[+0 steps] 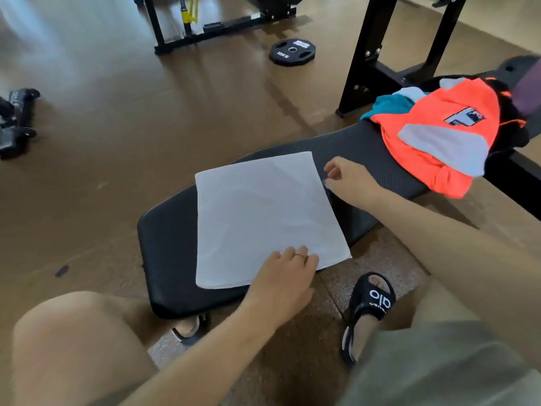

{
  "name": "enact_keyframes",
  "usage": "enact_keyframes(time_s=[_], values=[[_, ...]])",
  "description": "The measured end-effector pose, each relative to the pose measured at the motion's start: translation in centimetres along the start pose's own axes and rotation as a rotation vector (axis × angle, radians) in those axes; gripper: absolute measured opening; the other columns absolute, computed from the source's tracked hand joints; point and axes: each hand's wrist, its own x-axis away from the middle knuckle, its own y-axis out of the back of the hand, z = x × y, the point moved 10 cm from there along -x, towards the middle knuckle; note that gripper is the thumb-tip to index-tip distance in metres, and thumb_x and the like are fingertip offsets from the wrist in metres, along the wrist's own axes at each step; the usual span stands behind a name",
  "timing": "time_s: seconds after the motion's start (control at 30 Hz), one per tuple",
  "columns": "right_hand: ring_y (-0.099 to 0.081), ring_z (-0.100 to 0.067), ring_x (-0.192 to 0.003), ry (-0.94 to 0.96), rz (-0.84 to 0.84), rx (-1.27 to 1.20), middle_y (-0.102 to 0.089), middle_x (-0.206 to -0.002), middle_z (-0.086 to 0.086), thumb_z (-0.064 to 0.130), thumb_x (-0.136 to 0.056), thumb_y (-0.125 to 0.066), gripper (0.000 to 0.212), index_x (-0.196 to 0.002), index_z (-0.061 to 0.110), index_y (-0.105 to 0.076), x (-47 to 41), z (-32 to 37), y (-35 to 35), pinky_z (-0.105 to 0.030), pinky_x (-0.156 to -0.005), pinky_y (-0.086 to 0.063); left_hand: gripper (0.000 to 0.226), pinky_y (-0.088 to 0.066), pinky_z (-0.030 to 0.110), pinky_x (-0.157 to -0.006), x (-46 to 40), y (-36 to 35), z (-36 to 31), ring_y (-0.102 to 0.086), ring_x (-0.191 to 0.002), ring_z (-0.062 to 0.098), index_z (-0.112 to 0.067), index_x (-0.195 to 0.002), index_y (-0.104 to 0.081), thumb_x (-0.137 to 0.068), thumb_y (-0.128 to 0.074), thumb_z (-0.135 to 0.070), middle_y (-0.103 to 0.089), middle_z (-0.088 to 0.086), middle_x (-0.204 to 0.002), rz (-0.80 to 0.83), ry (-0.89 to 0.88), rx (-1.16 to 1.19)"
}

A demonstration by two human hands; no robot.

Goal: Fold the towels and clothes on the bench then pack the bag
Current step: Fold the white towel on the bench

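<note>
A white towel point(263, 218) lies flat as a rectangle on the near end of the black bench point(167, 244). My left hand point(285, 276) rests on the towel's near edge with its fingers bent over the cloth. My right hand point(348, 177) pinches the towel's right edge near the far corner. Farther along the bench lies an unfolded heap of clothes: an orange and grey shirt point(445, 142) on top, a teal garment point(389, 105) and dark cloth under it. No bag is in view.
A black rack frame point(363, 60) stands behind the bench. On the brown floor lie a black weight plate point(292, 52), far, and dark gear point(16, 121) at the left edge. My knees and sandalled feet point(369, 306) flank the bench's near end.
</note>
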Motion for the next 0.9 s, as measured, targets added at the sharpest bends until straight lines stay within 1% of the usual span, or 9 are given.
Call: enact_keyframes(time_s=[0.1, 0.17, 0.27, 0.4, 0.53, 0.7, 0.8, 0.87, 0.9], values=[[-0.060, -0.024, -0.110, 0.003, -0.037, -0.021, -0.062, -0.123, -0.004, 0.028, -0.097, -0.064, 0.044, -0.137, 0.013, -0.053, -3.2, -0.4, -0.8, -0.031, -0.089, -0.045, 0.049, -0.047, 0.034, -0.063, -2.8, -1.1, -3.0, -0.063, -0.084, 0.025, -0.013, -0.109, -0.052, -0.073, -0.081, -0.029, -0.066, 0.008, -0.105, 0.009, -0.056, 0.026], [-0.058, -0.025, -0.106, 0.026, -0.082, 0.002, -0.059, -0.123, -0.007, 0.029, -0.098, -0.064, 0.042, -0.135, 0.012, -0.056, -4.7, -0.7, -1.1, -0.031, -0.085, -0.043, 0.053, -0.046, 0.032, -0.059, -4.3, -1.4, -4.3, -0.063, -0.079, 0.023, -0.013, -0.108, -0.052, -0.067, -0.084, -0.024, -0.066, 0.007, -0.099, 0.004, -0.076, 0.012], [-0.057, -0.027, -0.098, 0.025, -0.087, 0.032, -0.056, -0.116, -0.009, 0.033, -0.097, -0.063, 0.033, -0.121, 0.011, -0.062, -7.1, -0.4, -1.7, -0.034, -0.081, -0.045, 0.052, -0.044, 0.031, -0.057, -5.6, -0.9, -5.1, -0.064, -0.077, 0.023, -0.011, -0.116, -0.055, -0.071, -0.080, -0.020, -0.065, 0.007, -0.099, -0.003, -0.052, -0.008], [-0.056, -0.025, -0.092, 0.029, -0.086, 0.043, -0.055, -0.109, -0.006, 0.032, -0.095, -0.062, 0.024, -0.107, 0.011, -0.061, -9.6, 0.3, -2.0, -0.035, -0.074, -0.043, 0.029, -0.026, 0.029, -0.049, -6.5, -0.8, -5.1, -0.058, -0.060, 0.016, -0.018, -0.098, -0.061, -0.070, -0.070, -0.016, -0.062, 0.000, -0.079, 0.001, -0.016, -0.048], [-0.056, -0.022, -0.093, 0.016, -0.099, 0.015, -0.059, -0.108, -0.005, 0.025, -0.096, -0.058, 0.012, -0.103, 0.016, -0.062, -10.8, 0.2, -1.9, -0.039, -0.080, -0.050, 0.023, -0.023, 0.027, -0.047, -7.0, -1.0, -4.7, -0.054, -0.052, 0.013, -0.022, -0.085, -0.059, -0.068, -0.050, -0.009, -0.056, -0.003, -0.068, 0.066, 0.033, -0.025], [-0.059, -0.025, -0.091, 0.032, -0.114, 0.001, -0.061, -0.103, -0.006, 0.021, -0.099, -0.055, 0.007, -0.103, 0.015, -0.056, -10.7, 0.4, -1.3, -0.044, -0.083, -0.054, 0.021, -0.022, 0.027, -0.045, -7.0, -0.4, -4.7, -0.054, -0.051, 0.012, -0.023, -0.086, -0.061, -0.069, -0.053, -0.012, -0.058, -0.004, -0.068, 0.070, 0.022, 0.009], [-0.059, -0.025, -0.088, 0.001, -0.123, -0.053, -0.063, -0.096, -0.005, 0.020, -0.100, -0.054, 0.006, -0.102, 0.014, -0.055, -10.0, -0.1, -0.2, -0.042, -0.079, -0.053, 0.032, -0.024, 0.027, -0.042, -6.3, 0.4, -4.4, -0.058, -0.052, 0.015, -0.022, -0.092, -0.058, -0.064, -0.072, -0.014, -0.060, -0.003, -0.071, 0.032, 0.010, 0.172], [-0.059, -0.023, -0.087, -0.026, -0.120, -0.088, -0.062, -0.095, -0.005, 0.020, -0.097, -0.056, 0.007, -0.102, 0.015, -0.055, -9.6, -0.9, 0.6, -0.039, -0.075, -0.051, 0.035, -0.028, 0.029, -0.042, -5.2, 1.2, -3.3, -0.059, -0.057, 0.020, -0.021, -0.098, -0.048, -0.076, -0.074, -0.016, -0.057, -0.001, -0.077, -0.005, 0.052, 0.327], [-0.058, -0.022, -0.087, -0.039, -0.108, -0.115, -0.062, -0.096, -0.004, 0.019, -0.095, -0.057, 0.009, -0.103, 0.015, -0.056, -9.3, -1.4, 0.9, -0.036, -0.071, -0.049, 0.027, -0.034, 0.032, -0.045, -4.3, 1.7, -2.4, -0.059, -0.063, 0.024, -0.021, -0.100, -0.042, -0.088, -0.065, -0.018, -0.055, 0.000, -0.082, -0.020, 0.098, 0.406]])
